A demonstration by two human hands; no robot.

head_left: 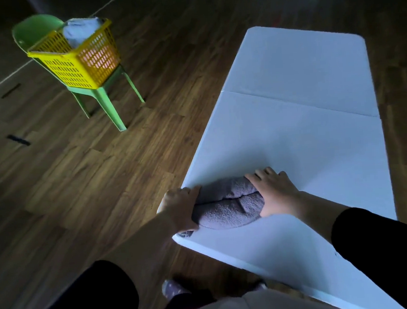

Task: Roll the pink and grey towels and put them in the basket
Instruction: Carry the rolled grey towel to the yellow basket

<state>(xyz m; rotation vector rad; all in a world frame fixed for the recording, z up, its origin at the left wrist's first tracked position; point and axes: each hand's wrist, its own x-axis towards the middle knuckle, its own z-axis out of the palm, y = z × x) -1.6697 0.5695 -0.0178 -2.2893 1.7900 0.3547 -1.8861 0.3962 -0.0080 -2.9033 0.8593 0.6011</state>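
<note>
Fingers [192, 190] of our left hand [181, 208] curl round the left end of the fuzzy, rolled grey towel [228, 207]; our right hand [275, 192] presses its right end, fingers spread. It lies left-to-right at the smooth white table [293, 135] edge, near left.

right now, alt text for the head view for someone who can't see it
A person's left hand grips and right hand presses the ends of a rolled grey terry towel on a white folding table. To the left, a yellow slotted plastic basket sits on a green plastic chair.
</note>
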